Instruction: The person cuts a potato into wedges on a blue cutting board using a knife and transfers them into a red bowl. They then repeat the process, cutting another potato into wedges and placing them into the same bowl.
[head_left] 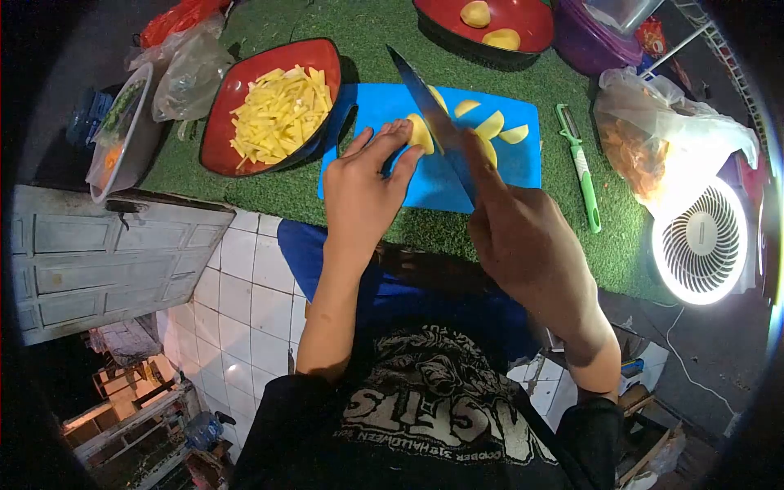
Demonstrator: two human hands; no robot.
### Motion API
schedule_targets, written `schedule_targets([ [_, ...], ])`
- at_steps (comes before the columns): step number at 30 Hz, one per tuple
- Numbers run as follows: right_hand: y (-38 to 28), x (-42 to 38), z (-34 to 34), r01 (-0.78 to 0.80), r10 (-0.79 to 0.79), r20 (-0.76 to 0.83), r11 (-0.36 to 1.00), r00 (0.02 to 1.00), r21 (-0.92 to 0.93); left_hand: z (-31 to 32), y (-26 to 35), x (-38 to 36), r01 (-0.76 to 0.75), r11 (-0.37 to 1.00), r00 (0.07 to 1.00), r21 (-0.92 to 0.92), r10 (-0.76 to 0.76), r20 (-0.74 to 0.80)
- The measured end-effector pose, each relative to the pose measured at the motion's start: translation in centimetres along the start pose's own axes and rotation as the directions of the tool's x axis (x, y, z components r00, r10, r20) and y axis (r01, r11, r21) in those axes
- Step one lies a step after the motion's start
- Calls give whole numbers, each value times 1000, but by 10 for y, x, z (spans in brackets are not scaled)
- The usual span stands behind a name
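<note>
My right hand [523, 237] is wrapped round the handle of a large knife [437, 114], index finger along the blade, which slants over the blue cutting board [367, 106]. Left of the blade, the fingers of my left hand [367, 175] hold a yellow potato piece [420, 135] against the board. Several potato slices [491, 125] lie right of the knife, some partly behind it. A red bowl [219, 122] with many cut potato strips [278, 114] stands to the left of the board.
A green-handled peeler [581, 167] lies right of the board. Farther back, another red bowl [531, 20] holds peeled potatoes [501, 38]. Plastic bags [192, 77], a white container [147, 131], a purple tub [596, 41] and a lit round fan [702, 237] stand around the green mat [269, 196].
</note>
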State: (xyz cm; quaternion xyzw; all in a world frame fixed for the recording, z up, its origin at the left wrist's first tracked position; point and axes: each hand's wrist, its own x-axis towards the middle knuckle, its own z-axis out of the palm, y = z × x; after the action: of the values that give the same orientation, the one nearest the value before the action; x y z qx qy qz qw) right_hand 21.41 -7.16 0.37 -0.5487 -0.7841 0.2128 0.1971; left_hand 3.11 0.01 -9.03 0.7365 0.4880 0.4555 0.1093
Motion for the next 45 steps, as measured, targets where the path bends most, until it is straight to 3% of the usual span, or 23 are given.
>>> schedule_targets([
  [2,-4,2,-1,-133,130,45,989,991,67,0,1,0,13,1000,1000,-15,-13,-10],
  [12,0,11,5,-125,120,91,991,989,55,-1,-1,0,0,1000,1000,18,0,3],
  [15,16,23,25,-117,119,100,993,988,-30,-1,-1,-2,-7,999,1000,33,6,23],
  [16,27,29,37,88,-94,-28,981,995,-175,-1,-1,-1,-16,999,1000,50,15,23],
  [17,33,33,43,266,-322,-120,903,939,-338,-1,-2,0,-16,998,1000,56,15,21],
  [21,25,31,31,239,-285,-81,902,955,-360,0,1,-1,12,998,1000,54,-13,12],
  [23,14,16,9,-96,101,137,994,985,-42,0,2,1,24,998,1000,59,-24,7],
  [26,14,-4,1,-122,126,68,990,990,-65,-2,4,-1,40,999,999,25,-40,22],
  [29,12,-7,-4,8,-8,-77,1000,997,-2,-1,4,-1,42,999,999,-13,-42,5],
  [30,11,-5,-4,8,-8,-82,1000,997,-2,-1,4,-1,35,999,999,-17,-35,2],
  [32,10,4,-3,154,-156,-48,988,987,-30,-2,4,0,25,1000,1000,-18,-25,-6],
  [33,8,5,-3,157,-158,-50,987,986,-30,-2,4,0,25,1000,1000,-14,-25,-5],
  [35,5,9,-6,-2,1,99,1000,995,2,-1,3,0,27,1000,1000,-9,-27,-8],
  [42,10,14,2,44,-42,118,999,992,-13,-2,1,-2,15,1000,1000,13,-15,3],
  [45,7,15,6,121,-118,43,990,992,-73,-2,-1,-3,10,1000,1000,26,-11,22],
])
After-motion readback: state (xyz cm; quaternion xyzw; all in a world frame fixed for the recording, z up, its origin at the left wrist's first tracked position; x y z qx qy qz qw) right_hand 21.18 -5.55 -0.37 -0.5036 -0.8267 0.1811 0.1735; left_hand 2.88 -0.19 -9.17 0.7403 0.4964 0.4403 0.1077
